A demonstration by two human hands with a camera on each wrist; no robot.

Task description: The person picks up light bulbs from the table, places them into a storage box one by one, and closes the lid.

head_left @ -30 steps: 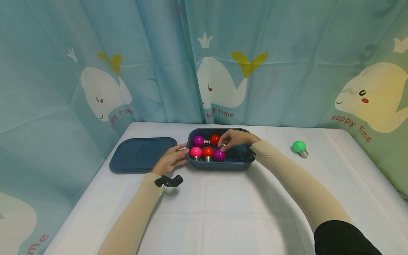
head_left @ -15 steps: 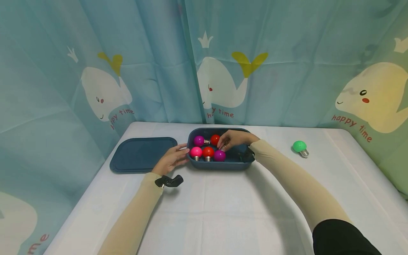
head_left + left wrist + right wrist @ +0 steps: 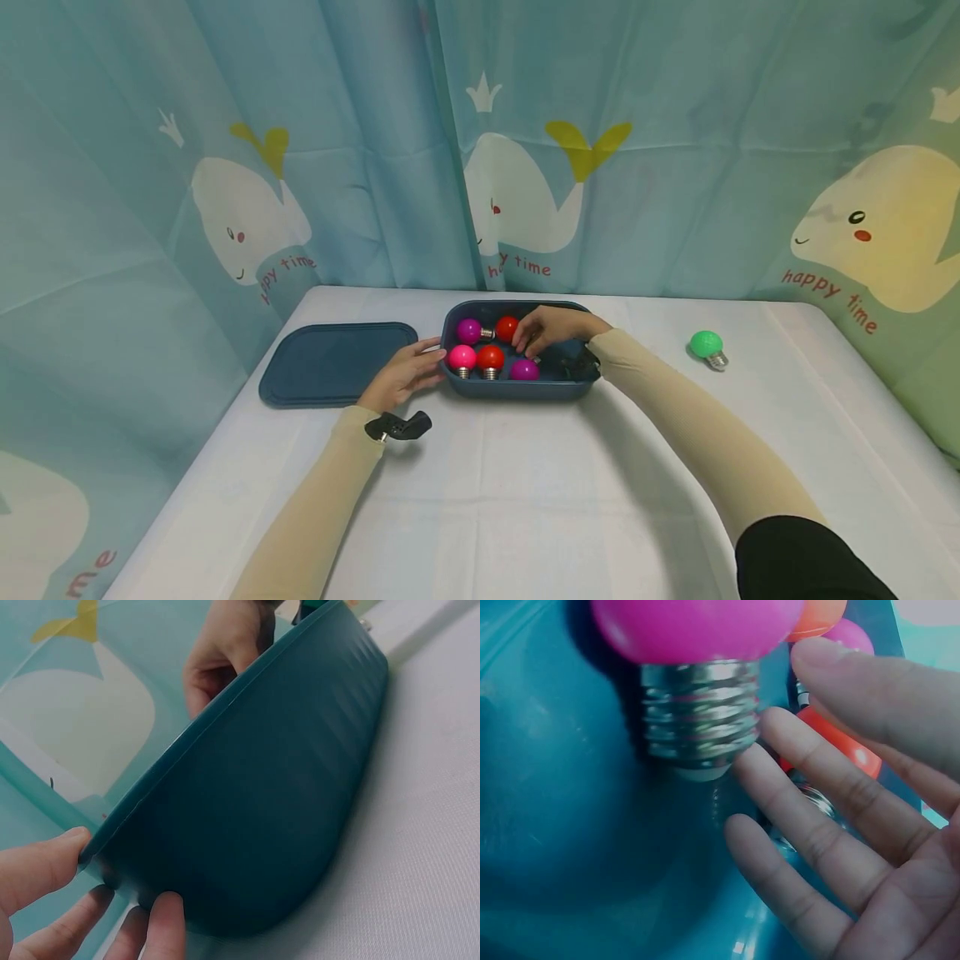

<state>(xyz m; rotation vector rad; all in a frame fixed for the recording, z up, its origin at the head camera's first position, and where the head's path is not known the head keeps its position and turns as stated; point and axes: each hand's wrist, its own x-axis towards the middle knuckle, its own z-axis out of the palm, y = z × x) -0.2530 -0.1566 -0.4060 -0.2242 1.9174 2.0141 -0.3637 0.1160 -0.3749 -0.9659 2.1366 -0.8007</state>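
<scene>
The left hand point(image 3: 405, 373) lies at the left end of the dark blue box point(image 3: 517, 390), thumb at the rim and lightly bent fingers against the outside wall, touching without clasping it. The right hand point(image 3: 551, 329) is inside the box, over its middle. In its wrist view, the fingers are extended and the thumb stands apart, gripping nothing; the fingertips are at the metal base of the near purple bulb point(image 3: 525, 369), though whether they touch it I cannot tell.

That bulb lies on the box floor, at the right of the near row, beside a red bulb point(image 3: 491, 357) and then a pink bulb point(image 3: 462, 357). Behind them are another purple bulb point(image 3: 469, 331), its base pointing right, and a second red bulb point(image 3: 507, 328), close to the right hand.

On the white-covered bench point(image 3: 480, 500), a flat lid point(image 3: 330, 362) lies left of the box. A green bulb point(image 3: 707, 344) lies well apart to the right. A whale-print curtain point(image 3: 360, 192) hangs behind.
</scene>
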